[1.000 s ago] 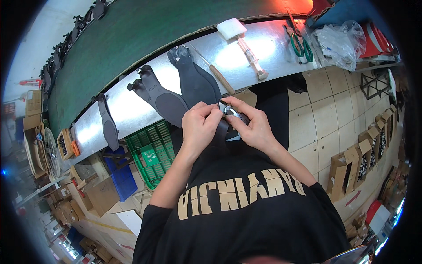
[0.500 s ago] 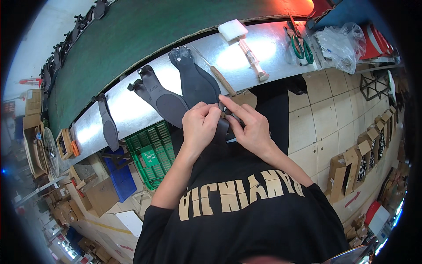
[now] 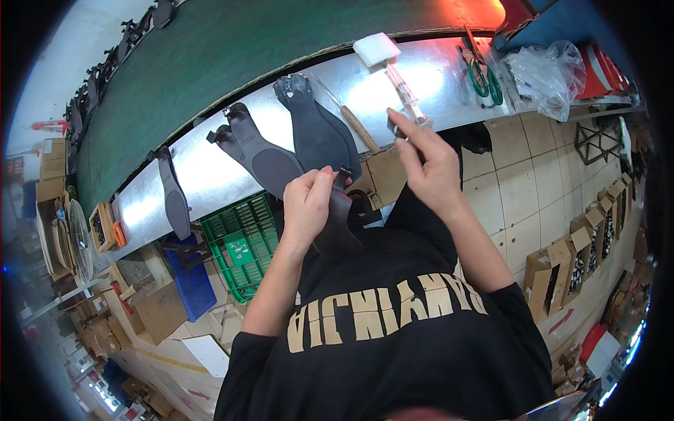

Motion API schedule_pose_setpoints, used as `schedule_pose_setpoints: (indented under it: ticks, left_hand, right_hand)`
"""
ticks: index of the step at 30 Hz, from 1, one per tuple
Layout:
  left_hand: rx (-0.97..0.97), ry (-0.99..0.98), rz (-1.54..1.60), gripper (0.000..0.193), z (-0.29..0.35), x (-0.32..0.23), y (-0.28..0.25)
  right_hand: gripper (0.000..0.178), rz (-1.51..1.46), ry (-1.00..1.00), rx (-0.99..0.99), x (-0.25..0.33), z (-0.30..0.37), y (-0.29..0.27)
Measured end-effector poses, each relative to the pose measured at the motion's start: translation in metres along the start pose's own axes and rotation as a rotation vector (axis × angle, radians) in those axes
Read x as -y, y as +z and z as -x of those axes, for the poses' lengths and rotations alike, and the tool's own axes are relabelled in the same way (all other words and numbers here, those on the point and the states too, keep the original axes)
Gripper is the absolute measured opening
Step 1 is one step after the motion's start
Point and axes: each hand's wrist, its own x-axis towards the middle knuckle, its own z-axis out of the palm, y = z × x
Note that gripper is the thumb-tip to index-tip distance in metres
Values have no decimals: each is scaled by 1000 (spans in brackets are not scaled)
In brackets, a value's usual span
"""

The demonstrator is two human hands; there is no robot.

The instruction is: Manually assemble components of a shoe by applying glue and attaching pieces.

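My left hand (image 3: pixel 307 203) is closed on a dark shoe sole (image 3: pixel 342 223), gripping it near its narrow end, where a small black piece stands up. The rest of the sole hangs down over my lap. My right hand (image 3: pixel 432 167) is apart from it, to the right, by the bench edge. Between its thumb and fingers is a small dark, shiny thing (image 3: pixel 397 129), too small to name. Just beyond those fingers lies a syringe (image 3: pixel 406 92) with a pinkish plunger. More dark soles (image 3: pixel 272 161) lie on the metal bench to the left of my hands.
A wooden-handled awl (image 3: pixel 359 128), a white foam block (image 3: pixel 377 49) and green-handled scissors (image 3: pixel 483 77) lie on the metal bench (image 3: pixel 442 67). Behind runs a green conveyor belt (image 3: pixel 232 42). A green crate (image 3: pixel 242 249) stands below at left; cardboard boxes (image 3: pixel 544 281) line the floor at right.
My right hand has left the sole and moved right and away from me, to near the syringe. My left hand has shifted slightly left, still holding the sole.
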Motion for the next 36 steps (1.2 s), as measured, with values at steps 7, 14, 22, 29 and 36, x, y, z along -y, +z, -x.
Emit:
schedule_pose_setpoints:
  ticks: [7,14,22,29,36]
  left_hand:
    - [5,-32,95,34,9,-14,-1]
    - [53,155,-17,23,8,-21,-2]
    - [42,215,-135,23,11,-27,8]
    - [17,231,-179,24,11,-27,14]
    - [-2,245,-177,24,8,-23,15]
  right_hand:
    - [46,-365,163,426,22,7,-7]
    - [44,-556,277,562,27,17,-3]
    - [45,-488,319,539,31,21,-3]
    - [43,-408,298,467,36,23,-4]
    - [44,-388,316,416,33,28,1]
